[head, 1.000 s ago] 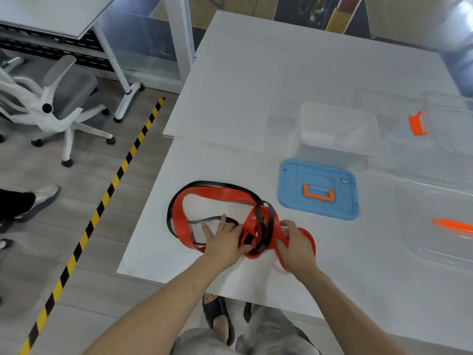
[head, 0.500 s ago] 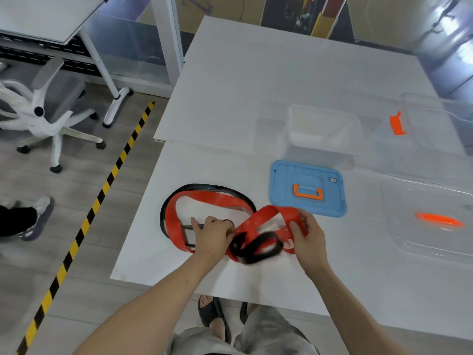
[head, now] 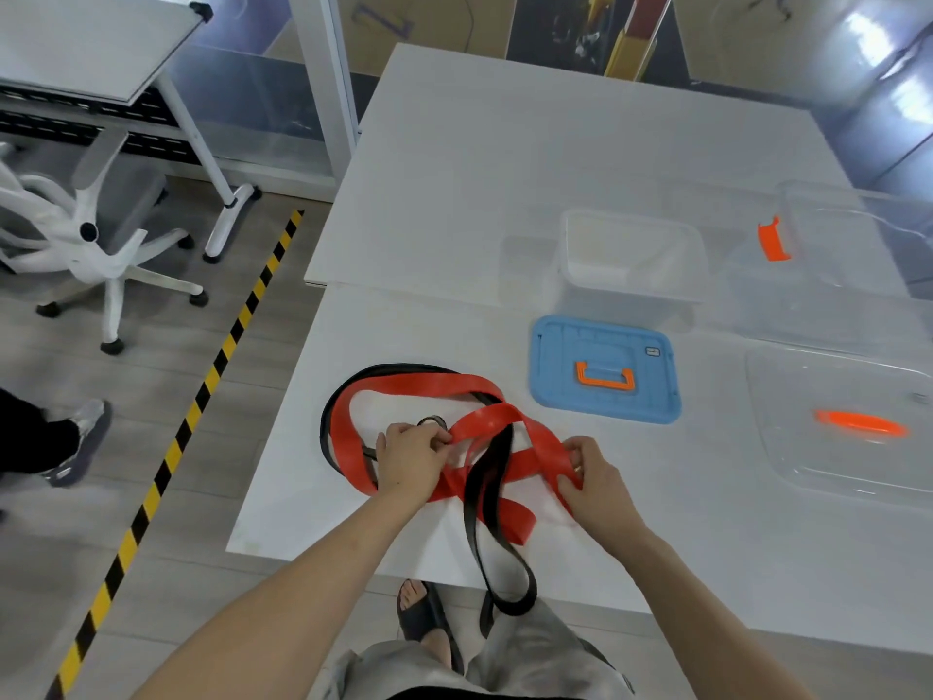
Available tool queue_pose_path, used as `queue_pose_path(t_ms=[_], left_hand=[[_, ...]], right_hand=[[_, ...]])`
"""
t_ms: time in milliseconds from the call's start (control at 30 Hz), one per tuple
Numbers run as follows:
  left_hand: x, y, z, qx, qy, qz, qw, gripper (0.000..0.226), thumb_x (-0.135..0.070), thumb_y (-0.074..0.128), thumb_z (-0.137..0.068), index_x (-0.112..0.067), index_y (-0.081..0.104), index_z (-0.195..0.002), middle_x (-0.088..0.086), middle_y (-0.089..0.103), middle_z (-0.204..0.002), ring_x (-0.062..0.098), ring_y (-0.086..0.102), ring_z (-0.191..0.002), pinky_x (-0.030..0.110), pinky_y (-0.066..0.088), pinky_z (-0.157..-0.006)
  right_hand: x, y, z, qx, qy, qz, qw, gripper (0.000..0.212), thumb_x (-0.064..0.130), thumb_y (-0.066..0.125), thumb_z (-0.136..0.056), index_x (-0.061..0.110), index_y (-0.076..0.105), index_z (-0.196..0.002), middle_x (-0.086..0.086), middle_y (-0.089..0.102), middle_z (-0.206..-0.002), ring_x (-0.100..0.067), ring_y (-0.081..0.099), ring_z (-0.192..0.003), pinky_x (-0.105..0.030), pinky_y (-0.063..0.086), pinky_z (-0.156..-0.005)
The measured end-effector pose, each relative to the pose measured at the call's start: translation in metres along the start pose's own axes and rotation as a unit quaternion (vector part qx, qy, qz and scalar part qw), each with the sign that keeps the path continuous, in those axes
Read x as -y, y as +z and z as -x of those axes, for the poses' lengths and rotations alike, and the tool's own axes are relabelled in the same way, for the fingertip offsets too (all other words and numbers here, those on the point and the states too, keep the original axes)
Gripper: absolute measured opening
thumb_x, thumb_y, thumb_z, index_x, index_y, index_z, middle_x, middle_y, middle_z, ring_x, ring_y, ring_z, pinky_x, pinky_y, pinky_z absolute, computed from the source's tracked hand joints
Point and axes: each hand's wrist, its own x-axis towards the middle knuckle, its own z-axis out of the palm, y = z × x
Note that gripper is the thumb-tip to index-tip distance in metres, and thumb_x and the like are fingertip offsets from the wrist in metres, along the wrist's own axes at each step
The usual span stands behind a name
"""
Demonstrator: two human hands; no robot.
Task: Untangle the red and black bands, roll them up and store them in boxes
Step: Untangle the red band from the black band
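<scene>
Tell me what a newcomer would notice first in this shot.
The bright red band, tangled with a black band, sprawls near the front edge of the white table, with the left hand and right hand gripping it at the knot. A loop of the black band hangs over that edge. Behind lies a blue lid with an orange handle, before a clear box.

- You have a red band (head: 429,384) and a black band (head: 473,505).
- At one o'clock: blue lid (head: 555,368), orange handle (head: 606,384).
- At nine o'clock: tape (head: 206,391) striped yellow and black.
</scene>
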Motion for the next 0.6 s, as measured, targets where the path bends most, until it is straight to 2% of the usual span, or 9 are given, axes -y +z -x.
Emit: queue_pose_path(t_ms=[67,133,200,267,367,467,533,600], left_hand=[[0.001,-0.003,0.004,0.031,0.011,-0.018,0.999,0.024,-0.031,0.063,-0.096,-0.032,0.074,-0.117,-0.005,0.071,-0.1,0.027,0.055,-0.122,0.045,0.048,-0.101],[0.0,-0.004,0.01,0.039,0.019,-0.027,0.999,0.028,-0.037,0.063,-0.096,-0.031,0.068,-0.123,-0.001,0.066,-0.115,0.025,0.058,-0.119,0.042,0.053,-0.091],[-0.002,0.0,0.021,0.039,0.003,-0.011,0.999,0.028,-0.047,0.064,-0.094,-0.033,0.063,-0.118,-0.005,0.058,-0.113,0.02,0.065,-0.106,0.039,0.057,-0.082],[-0.006,0.009,0.035,0.071,-0.026,0.0,0.997,0.038,-0.058,0.065,-0.09,-0.032,0.056,-0.116,-0.007,0.055,-0.109,0.018,0.065,-0.098,0.036,0.055,-0.075],[-0.015,0.022,0.053,0.109,-0.047,0.001,0.993,0.065,-0.074,0.067,-0.078,-0.029,0.047,-0.121,-0.008,0.06,-0.111,0.019,0.065,-0.1,0.035,0.048,-0.073],[-0.023,0.035,0.062,0.107,-0.073,0.003,0.992,0.08,-0.073,0.074,-0.072,-0.027,0.04,-0.129,-0.007,0.058,-0.118,0.022,0.066,-0.106,0.036,0.046,-0.072],[-0.024,0.042,0.061,0.099,-0.087,0.024,0.991,0.079,-0.065,0.077,-0.074,-0.027,0.039,-0.131,-0.006,0.056,-0.12,0.023,0.066,-0.107,0.037,0.05,-0.073],[-0.02,0.046,0.057,0.08,-0.087,0.067,0.991,0.065,-0.059,0.073,-0.082,-0.026,0.043,-0.13,-0.005,0.06,-0.119,0.022,0.066,-0.105,0.041,0.056,-0.078]], right_hand=[[-0.007,0.008,-0.002,0.024,-0.002,0.051,0.998,0.042,0.011,0.061,-0.095,0.028,0.051,-0.132,0.01,0.067,-0.11,-0.009,0.066,-0.09,-0.027,0.048,-0.079],[-0.013,0.016,-0.005,0.054,-0.006,0.112,0.992,0.045,0.016,0.063,-0.094,0.025,0.052,-0.137,0.008,0.065,-0.117,-0.014,0.065,-0.096,-0.028,0.048,-0.079],[-0.016,0.024,-0.007,0.073,0.0,0.144,0.987,0.041,0.024,0.064,-0.096,0.024,0.055,-0.136,0.006,0.065,-0.117,-0.017,0.066,-0.097,-0.032,0.053,-0.079],[-0.016,0.03,-0.006,0.062,0.001,0.142,0.988,0.036,0.03,0.063,-0.097,0.028,0.057,-0.133,0.008,0.066,-0.115,-0.015,0.066,-0.097,-0.038,0.059,-0.083],[-0.01,0.031,-0.006,0.016,-0.001,0.104,0.994,0.029,0.025,0.064,-0.1,0.031,0.06,-0.129,0.014,0.066,-0.113,-0.008,0.065,-0.097,-0.029,0.054,-0.082],[-0.007,0.025,-0.008,0.004,-0.011,0.083,0.996,0.036,0.014,0.062,-0.1,0.031,0.061,-0.132,0.015,0.069,-0.114,-0.007,0.066,-0.104,-0.024,0.05,-0.087],[-0.006,0.021,-0.01,0.041,-0.032,0.095,0.994,0.039,0.012,0.06,-0.1,0.032,0.061,-0.134,0.013,0.068,-0.113,-0.007,0.065,-0.104,-0.024,0.05,-0.088],[-0.005,0.018,-0.011,0.088,-0.056,0.11,0.989,0.038,0.015,0.06,-0.098,0.037,0.063,-0.129,0.014,0.068,-0.11,-0.005,0.063,-0.101,-0.024,0.052,-0.088]])
